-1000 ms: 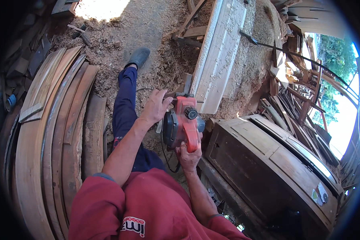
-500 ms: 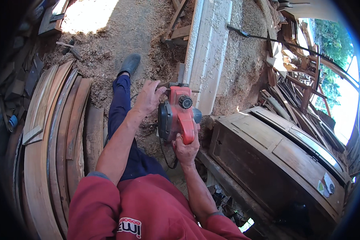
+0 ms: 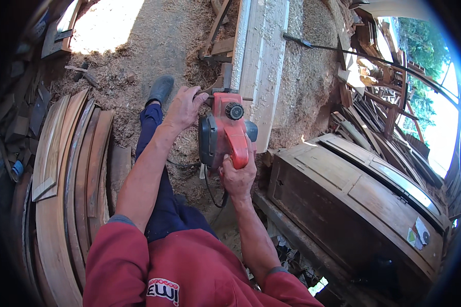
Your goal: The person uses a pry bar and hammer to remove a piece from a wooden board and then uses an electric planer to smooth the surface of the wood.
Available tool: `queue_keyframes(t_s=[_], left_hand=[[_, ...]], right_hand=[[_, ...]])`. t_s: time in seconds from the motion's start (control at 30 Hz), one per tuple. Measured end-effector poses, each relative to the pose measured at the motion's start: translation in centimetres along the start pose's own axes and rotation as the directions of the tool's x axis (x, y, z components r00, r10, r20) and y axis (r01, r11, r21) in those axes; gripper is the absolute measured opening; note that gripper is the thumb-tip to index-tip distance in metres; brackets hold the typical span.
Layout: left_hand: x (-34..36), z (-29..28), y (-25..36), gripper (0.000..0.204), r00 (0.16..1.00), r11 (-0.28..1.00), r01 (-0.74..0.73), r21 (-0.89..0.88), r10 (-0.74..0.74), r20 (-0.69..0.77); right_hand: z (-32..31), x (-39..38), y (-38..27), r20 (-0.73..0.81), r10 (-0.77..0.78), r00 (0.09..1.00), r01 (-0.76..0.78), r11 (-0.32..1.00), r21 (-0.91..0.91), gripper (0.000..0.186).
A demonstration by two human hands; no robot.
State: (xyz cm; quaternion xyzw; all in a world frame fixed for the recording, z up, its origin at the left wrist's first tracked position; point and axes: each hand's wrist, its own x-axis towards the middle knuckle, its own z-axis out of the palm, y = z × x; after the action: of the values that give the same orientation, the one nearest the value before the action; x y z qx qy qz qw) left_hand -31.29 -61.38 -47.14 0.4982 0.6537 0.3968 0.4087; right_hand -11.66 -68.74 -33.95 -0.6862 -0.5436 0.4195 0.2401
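A red and black electric hand planer sits over the near end of a long pale board strewn with shavings. My right hand is wrapped round its red rear handle. At the planer's front left, my left hand is closed on the side guide beside the front rod; the fingertips are partly hidden. A black knob tops the planer's front. From its rear a black cord loops down. The planer's underside and blade are out of sight.
Curved wooden planks stand stacked at the left. A wooden cabinet-like piece lies at the right, with a pile of scrap wood beyond. Shavings cover the floor round my shoe. A long dark bar reaches toward the board's right edge.
The planer has slid a short way forward along the board, away from me. Both hands have moved with it and keep their grip. The view has shifted slightly.
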Motion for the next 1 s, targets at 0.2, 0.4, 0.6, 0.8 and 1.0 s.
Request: queue_keyframes(t_s=[0.2, 0.4, 0.6, 0.8, 1.0], left_hand=[[4.9, -0.4, -1.0, 0.037, 0.999, 0.995, -0.029, 0.093, 0.030, -0.013], [10.0, -0.2, -4.3, 0.023, 0.971, 0.931, -0.219, 0.292, 0.238, -0.031], [15.4, -2.8, -0.5, 0.026, 0.991, 0.976, -0.133, 0.172, 0.131, 0.019], [20.6, -5.5, 0.4, 0.045, 0.999, 0.997, 0.008, 0.080, -0.011, 0.035], [26.3, -7.0, 0.9, 0.048, 1.000, 0.999, 0.002, 0.039, -0.002, -0.011]], right_hand=[[1.3, 4.4, -2.2, -0.045, -0.215, 0.975, 0.212, 0.975, -0.068, 0.059], [2.3, 8.2, -4.2, -0.016, -0.115, 0.993, 0.115, 0.993, -0.009, 0.058], [2.8, 12.9, -8.1, -0.008, -0.074, 0.997, 0.074, 0.997, -0.024, 0.066], [4.6, 17.5, -10.9, 0.011, -0.079, 0.997, 0.079, 0.997, 0.006, 0.068], [6.0, 22.9, -14.6, 0.049, -0.055, 0.997, 0.053, 0.998, 0.045, 0.065]])
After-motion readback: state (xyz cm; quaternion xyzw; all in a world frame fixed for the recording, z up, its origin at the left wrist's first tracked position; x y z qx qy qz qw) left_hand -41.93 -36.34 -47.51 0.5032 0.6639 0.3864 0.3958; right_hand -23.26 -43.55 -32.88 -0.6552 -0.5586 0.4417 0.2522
